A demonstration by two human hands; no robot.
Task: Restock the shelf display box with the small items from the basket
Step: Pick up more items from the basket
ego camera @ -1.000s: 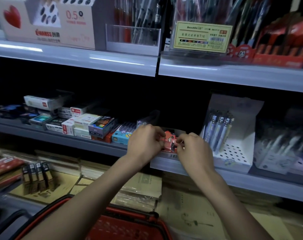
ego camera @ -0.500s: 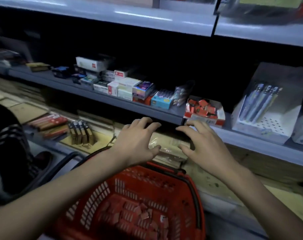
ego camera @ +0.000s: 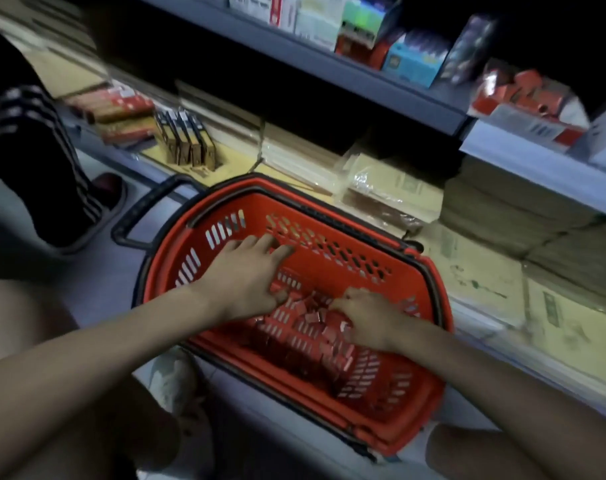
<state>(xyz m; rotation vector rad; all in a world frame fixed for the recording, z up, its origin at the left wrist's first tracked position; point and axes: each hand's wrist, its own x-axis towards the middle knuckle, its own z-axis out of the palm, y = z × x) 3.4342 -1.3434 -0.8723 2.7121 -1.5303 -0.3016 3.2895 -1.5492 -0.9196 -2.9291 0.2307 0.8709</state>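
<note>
A red plastic basket [ego camera: 329, 252] stands on the floor in front of me, with several small red packets [ego camera: 312, 332] piled in its bottom. My left hand [ego camera: 246, 275] hovers inside the basket with its fingers spread, the thumb near the packets. Beside it, my right hand [ego camera: 367, 317] is down in the pile, fingers curled round some of the small red packets. The shelf display box [ego camera: 526, 124], white and red and partly filled with the same red packets, sits on the shelf at the upper right, far from both hands.
The basket's black handle [ego camera: 138, 209] sticks out to the left. Another person's striped trouser leg and shoe [ego camera: 52, 157] stand at far left. Stacks of brown paper goods [ego camera: 391, 188] fill the low shelf behind the basket. Assorted boxes [ego camera: 412, 60] line the upper shelf.
Both hands left the display box on the shelf and dropped into the basket. My view tilted down. My right hand now curls into the packets.
</note>
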